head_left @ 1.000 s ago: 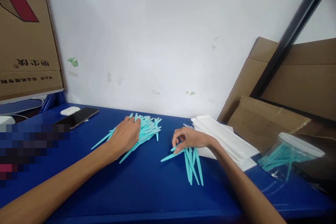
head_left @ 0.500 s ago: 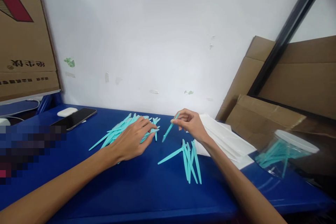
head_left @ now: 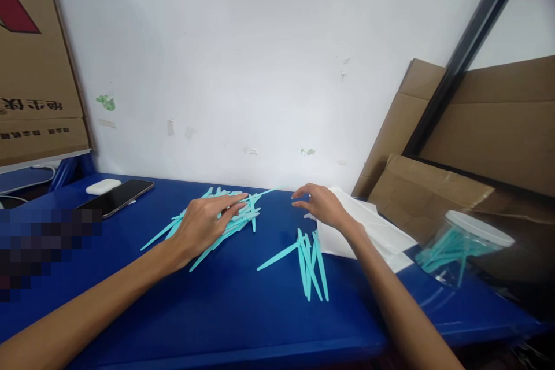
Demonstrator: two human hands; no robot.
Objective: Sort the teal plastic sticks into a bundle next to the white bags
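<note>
The big heap of teal sticks (head_left: 217,217) lies under my left hand (head_left: 206,221), long axes running toward the far right; my fingers rest flat and spread on it, gripping nothing. My right hand (head_left: 321,206) hovers loosely open, empty, just beyond the small bunch (head_left: 310,260), over the white sheets (head_left: 373,231).
</note>
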